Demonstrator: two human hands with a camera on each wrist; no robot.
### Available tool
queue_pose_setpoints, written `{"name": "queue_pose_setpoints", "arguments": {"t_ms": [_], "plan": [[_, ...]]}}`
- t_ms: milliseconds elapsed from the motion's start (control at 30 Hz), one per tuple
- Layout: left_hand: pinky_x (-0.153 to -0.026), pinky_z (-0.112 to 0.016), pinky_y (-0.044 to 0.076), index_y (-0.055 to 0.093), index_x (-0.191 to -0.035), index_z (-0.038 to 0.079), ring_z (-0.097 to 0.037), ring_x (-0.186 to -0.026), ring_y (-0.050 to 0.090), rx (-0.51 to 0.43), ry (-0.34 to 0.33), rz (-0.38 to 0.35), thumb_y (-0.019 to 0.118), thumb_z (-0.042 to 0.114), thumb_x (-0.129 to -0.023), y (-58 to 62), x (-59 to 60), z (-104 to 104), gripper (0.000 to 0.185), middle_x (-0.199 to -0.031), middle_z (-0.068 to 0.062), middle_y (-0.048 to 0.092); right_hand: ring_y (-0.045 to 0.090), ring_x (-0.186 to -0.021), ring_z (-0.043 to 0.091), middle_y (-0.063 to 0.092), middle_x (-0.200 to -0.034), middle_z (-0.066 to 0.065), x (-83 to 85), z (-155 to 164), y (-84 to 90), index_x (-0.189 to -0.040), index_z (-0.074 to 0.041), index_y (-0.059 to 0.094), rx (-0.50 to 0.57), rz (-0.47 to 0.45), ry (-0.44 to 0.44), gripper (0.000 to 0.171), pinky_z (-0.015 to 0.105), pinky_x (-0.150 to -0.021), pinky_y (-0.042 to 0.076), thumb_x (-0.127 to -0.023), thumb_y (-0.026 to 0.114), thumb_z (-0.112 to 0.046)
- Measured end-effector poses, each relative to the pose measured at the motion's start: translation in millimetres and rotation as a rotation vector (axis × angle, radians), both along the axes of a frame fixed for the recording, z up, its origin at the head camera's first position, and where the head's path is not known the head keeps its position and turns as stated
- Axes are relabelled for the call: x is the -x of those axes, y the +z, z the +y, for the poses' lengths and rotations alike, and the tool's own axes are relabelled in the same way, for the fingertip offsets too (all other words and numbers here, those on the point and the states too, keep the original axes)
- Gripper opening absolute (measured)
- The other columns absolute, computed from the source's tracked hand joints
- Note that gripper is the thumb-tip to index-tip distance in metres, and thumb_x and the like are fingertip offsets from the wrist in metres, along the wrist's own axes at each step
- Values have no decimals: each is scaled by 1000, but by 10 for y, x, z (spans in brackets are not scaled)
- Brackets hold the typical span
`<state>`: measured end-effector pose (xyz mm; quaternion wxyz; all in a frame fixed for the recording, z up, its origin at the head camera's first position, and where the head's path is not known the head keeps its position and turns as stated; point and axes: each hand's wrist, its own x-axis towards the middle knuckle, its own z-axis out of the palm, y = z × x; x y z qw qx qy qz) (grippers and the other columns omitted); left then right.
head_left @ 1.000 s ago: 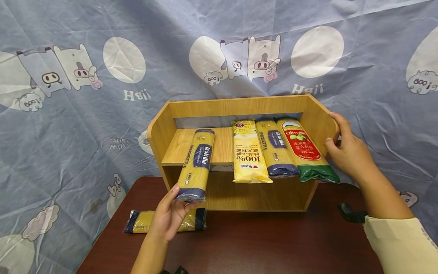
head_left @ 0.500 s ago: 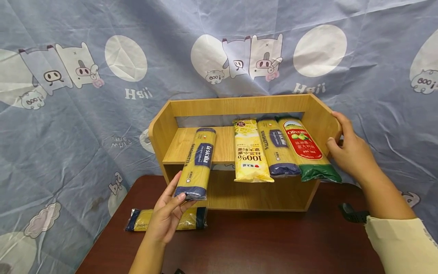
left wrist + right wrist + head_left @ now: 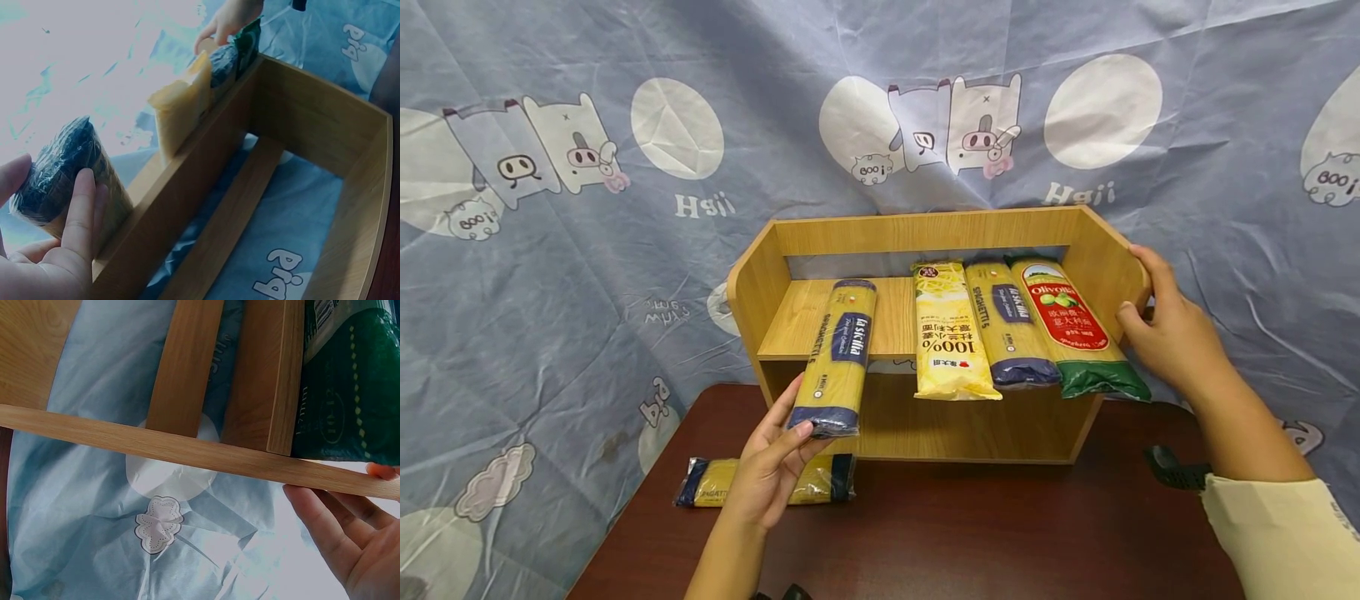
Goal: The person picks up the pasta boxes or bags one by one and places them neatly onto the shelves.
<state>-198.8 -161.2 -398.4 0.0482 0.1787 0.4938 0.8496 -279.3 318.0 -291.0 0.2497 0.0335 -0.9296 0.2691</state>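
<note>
In the head view my left hand (image 3: 769, 471) holds a yellow spaghetti pack (image 3: 837, 354) with dark blue ends by its near end. The thumb lies at that end and fingers lie along the left side. The far part of this pack rests over the upper board of a small wooden shelf (image 3: 925, 221), tilted, its near end jutting out in front. My right hand (image 3: 1176, 325) grips the shelf's right side panel (image 3: 250, 461), the panel between thumb and fingers in the right wrist view. Nearest to it on the board lies a red-and-green pasta pack (image 3: 1067, 317).
A yellow pasta pack (image 3: 951, 333) and another blue-ended spaghetti pack (image 3: 1009, 321) lie on the upper board, overhanging its front. One more spaghetti pack (image 3: 820, 483) lies on the dark red table (image 3: 962, 533), partly behind my left forearm. A patterned cloth (image 3: 760, 108) hangs behind.
My left thumb has moved onto the near end of the spaghetti pack and the fingers have shifted up its left side. The pack has barely moved. My right hand stays on the panel.
</note>
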Motion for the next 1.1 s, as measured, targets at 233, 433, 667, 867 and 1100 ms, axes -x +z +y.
{"name": "queue_pose_setpoints", "arguments": {"t_ms": [233, 433, 667, 867, 1100], "plan": [[-103, -32, 53, 15, -163, 15, -14, -120, 63, -6, -10, 10, 47, 1, -103, -2, 43, 43, 70, -154, -6, 38, 60, -107, 56, 57, -123, 43, 4, -2, -2, -162, -36, 13, 6, -9, 5, 72, 64, -77, 43, -100, 47, -23], [-102, -32, 53, 15, -163, 17, -14, -120, 63, 1, -21, 3, 48, 2, -104, 10, 89, 91, 70, -155, -6, 37, 61, -105, 54, 59, -120, 42, 2, -7, 3, -161, -35, 14, 4, 6, 2, 72, 62, -76, 43, -99, 47, -22], [-102, -31, 53, 16, -163, 20, -14, -122, 63, 15, -14, -15, 51, 5, -104, 14, 145, 172, 70, -154, -9, 37, 60, -105, 55, 59, -120, 42, 5, -4, -2, -161, -35, 13, 5, -3, 0, 72, 62, -76, 43, -99, 47, -22], [-101, -32, 54, 19, -163, 20, -15, -121, 63, 9, -6, -14, 52, 6, -103, 19, 199, 251, 70, -152, -10, 41, 61, -104, 55, 59, -119, 42, 7, 1, 1, -161, -34, 14, 3, 12, 4, 72, 62, -76, 43, -99, 47, -21], [-101, -34, 54, 22, -162, 20, -15, -119, 65, 29, 2, -30, 55, 8, -103, 25, 269, 338, 69, -145, -9, 47, 60, -104, 55, 59, -119, 42, 10, 5, -8, -161, -34, 14, 0, 15, 4, 72, 63, -75, 43, -99, 48, -21]]}}
